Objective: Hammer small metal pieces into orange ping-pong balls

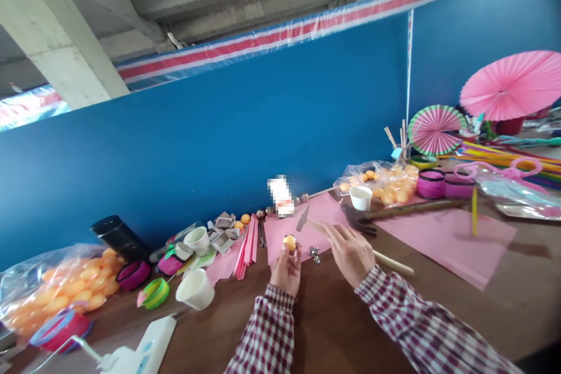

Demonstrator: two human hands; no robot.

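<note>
Between the fingertips of my left hand (284, 273) is a small orange ball (289, 241), with something dark at its edge that I cannot make out. My right hand (352, 252) is closed over the pale wooden handle of a hammer (393, 263). The hammer's grey head points left, a little above and right of the ball. Pink paper (280, 228) lies on the table beneath them. A small cluster of shiny silver pieces (314, 254) sits between my two hands.
Clear bags of orange balls (70, 286) stand left and right. White paper cups (195, 290), a black cylinder (118, 238), a power strip (151, 345) and a dark-headed tool with a wooden handle (412, 208) surround my hands. A blue partition (263, 128) rises behind the table.
</note>
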